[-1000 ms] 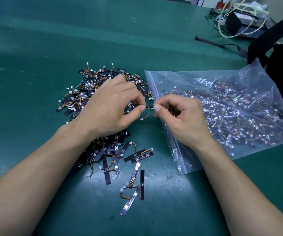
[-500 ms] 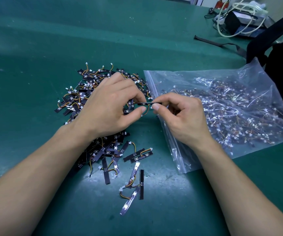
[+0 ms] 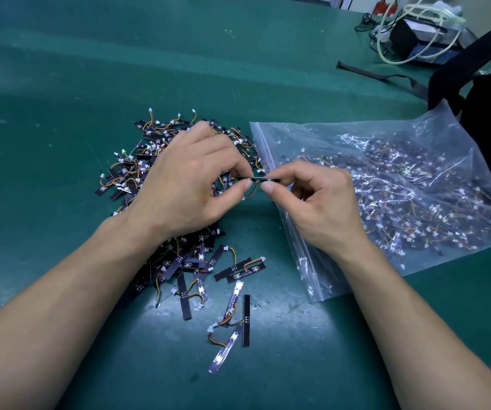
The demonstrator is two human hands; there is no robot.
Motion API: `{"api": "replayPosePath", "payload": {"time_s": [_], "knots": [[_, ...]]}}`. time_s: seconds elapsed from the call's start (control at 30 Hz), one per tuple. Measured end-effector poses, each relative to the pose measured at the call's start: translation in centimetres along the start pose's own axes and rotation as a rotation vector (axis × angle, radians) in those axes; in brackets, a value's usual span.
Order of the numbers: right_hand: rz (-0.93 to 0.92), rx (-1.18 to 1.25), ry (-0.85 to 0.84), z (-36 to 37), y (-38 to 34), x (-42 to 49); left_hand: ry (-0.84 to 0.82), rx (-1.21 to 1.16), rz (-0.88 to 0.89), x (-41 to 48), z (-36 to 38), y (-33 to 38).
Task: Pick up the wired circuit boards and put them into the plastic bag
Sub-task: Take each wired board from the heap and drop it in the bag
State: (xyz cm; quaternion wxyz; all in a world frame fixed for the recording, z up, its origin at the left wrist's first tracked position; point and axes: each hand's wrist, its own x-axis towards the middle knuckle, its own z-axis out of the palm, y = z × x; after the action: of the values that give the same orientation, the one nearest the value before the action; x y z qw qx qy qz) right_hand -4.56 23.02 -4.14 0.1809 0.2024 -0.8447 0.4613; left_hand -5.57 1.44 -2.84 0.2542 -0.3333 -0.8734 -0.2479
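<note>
Your left hand point(image 3: 185, 184) and right hand point(image 3: 321, 202) each pinched one end of a little board point(image 3: 260, 179). Next, I think, it had to slide into the bag point(image 3: 297, 132).

Overhead light leaves a white glare patch on the table point(image 3: 297, 321) nearer than the left hand point(image 3: 185, 187) (dimmer toward the sides); the plastic bag point(image 3: 415, 161) beyond the right hand point(image 3: 321, 208) glints. Edges bend; far corners soften.
</note>
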Motion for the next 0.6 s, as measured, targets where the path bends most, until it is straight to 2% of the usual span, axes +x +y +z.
{"api": "replayPosePath", "payload": {"time_s": [0.6], "knots": [[-0.033, -0.045, -0.005, 0.0, 0.06, 0.02, -0.031, -0.007, -0.003, 0.01, 0.0, -0.04]]}}
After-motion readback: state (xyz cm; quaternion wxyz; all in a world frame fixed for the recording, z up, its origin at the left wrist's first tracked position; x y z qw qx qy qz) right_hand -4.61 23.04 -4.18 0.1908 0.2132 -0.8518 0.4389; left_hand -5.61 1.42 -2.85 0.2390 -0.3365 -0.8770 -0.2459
